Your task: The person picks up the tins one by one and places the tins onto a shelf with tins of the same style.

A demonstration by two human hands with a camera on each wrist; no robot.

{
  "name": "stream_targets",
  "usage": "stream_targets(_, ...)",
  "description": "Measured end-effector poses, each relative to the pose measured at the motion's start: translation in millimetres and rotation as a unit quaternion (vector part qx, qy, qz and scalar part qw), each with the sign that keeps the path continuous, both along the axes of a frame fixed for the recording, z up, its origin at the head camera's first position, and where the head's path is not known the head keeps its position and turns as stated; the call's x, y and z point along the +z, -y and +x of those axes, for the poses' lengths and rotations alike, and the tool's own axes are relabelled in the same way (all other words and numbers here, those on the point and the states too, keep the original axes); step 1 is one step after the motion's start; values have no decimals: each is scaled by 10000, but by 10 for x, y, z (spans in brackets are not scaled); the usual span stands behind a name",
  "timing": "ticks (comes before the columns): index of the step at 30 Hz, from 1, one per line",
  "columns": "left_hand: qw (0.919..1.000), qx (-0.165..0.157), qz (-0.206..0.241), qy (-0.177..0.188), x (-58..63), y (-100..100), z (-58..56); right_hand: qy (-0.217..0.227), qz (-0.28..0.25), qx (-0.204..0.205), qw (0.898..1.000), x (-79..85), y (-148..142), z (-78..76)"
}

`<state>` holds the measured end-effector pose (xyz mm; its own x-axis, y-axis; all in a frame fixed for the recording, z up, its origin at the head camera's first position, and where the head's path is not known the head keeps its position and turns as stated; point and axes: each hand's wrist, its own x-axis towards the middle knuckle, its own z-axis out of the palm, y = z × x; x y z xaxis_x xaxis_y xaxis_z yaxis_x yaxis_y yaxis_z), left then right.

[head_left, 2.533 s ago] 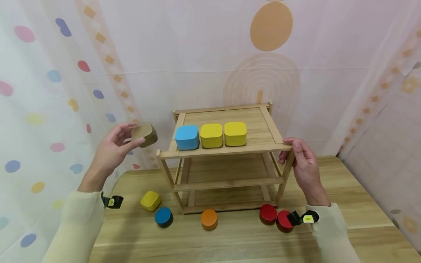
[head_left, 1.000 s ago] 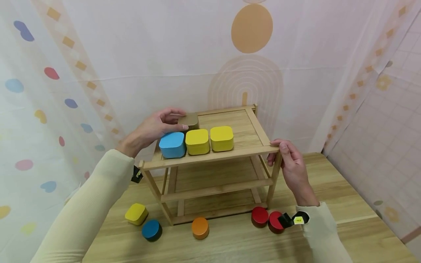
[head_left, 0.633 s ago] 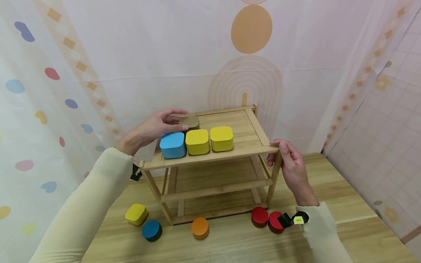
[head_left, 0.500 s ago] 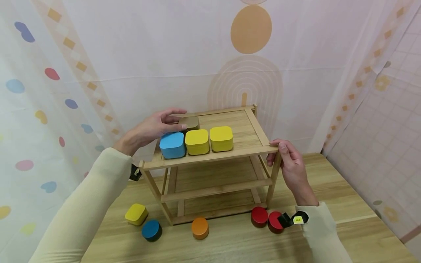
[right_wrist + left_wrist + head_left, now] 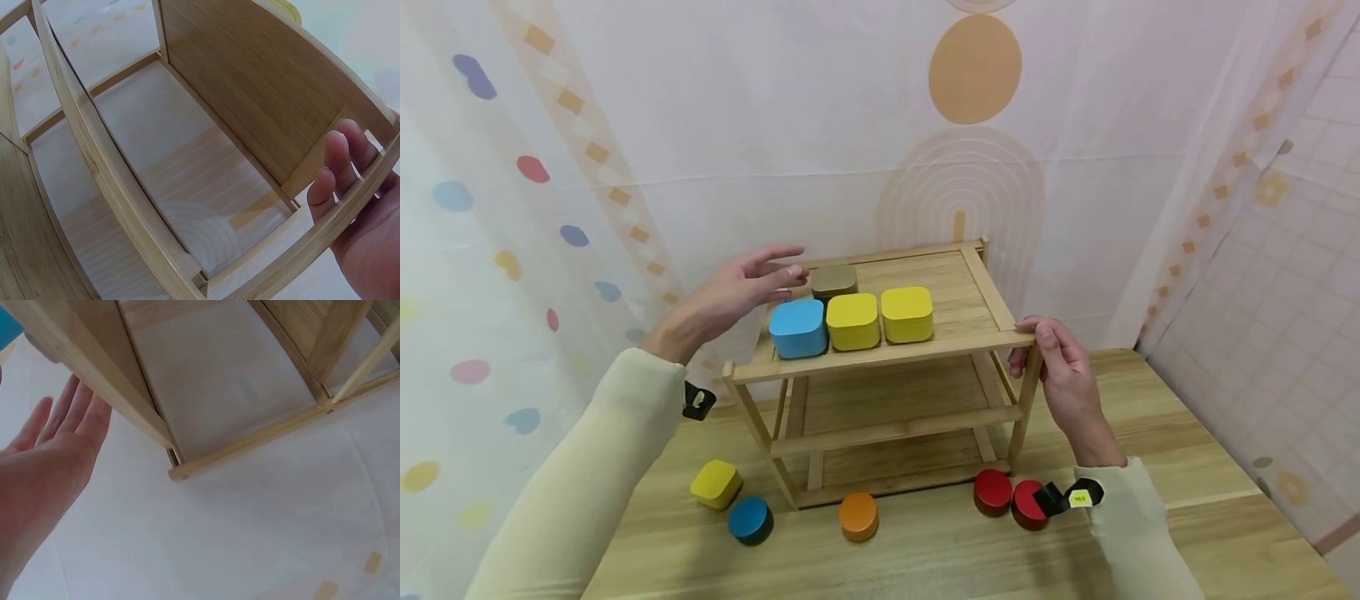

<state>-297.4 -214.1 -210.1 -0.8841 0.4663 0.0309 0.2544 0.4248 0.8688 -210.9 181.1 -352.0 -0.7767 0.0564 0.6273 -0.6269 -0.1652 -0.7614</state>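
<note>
A three-tier wooden rack (image 5: pixel 895 433) stands on the table. Along the front of its top shelf sit a light-blue rounded block (image 5: pixel 797 330) and two yellow rounded blocks, the left one (image 5: pixel 853 322) and the right one (image 5: pixel 907 315). Behind the blue one rests an olive-brown block (image 5: pixel 833 282). My left hand (image 5: pixel 730 292) is just left of that brown block with its fingers extended and nothing in them; in the left wrist view this hand (image 5: pixel 53 456) is beside the rack's end. My right hand (image 5: pixel 1063 375) grips the rack's front right corner post, fingers curled around it in the right wrist view.
On the table before the rack lie a yellow block (image 5: pixel 716 485), a dark-blue round block (image 5: pixel 750 520), an orange round block (image 5: pixel 858 516) and two red round blocks, one (image 5: pixel 992 492) beside the other (image 5: pixel 1028 505). A patterned curtain (image 5: pixel 775 125) hangs close behind the rack.
The left hand carried the brown block rightward onto the top shelf behind the blue block, then let it go and drew back left. The right hand keeps its grip on the rack.
</note>
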Motion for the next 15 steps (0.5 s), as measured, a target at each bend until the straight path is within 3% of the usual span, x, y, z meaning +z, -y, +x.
stream_targets(8, 9988, 337, 150, -321, -25, 235, 136, -18, -36, 91, 10000, 5, -18, -30)
stream_targets(15, 9968, 515, -21, -615, -100, 469, 322, 23, -49, 138, 9999, 18, -49, -39)
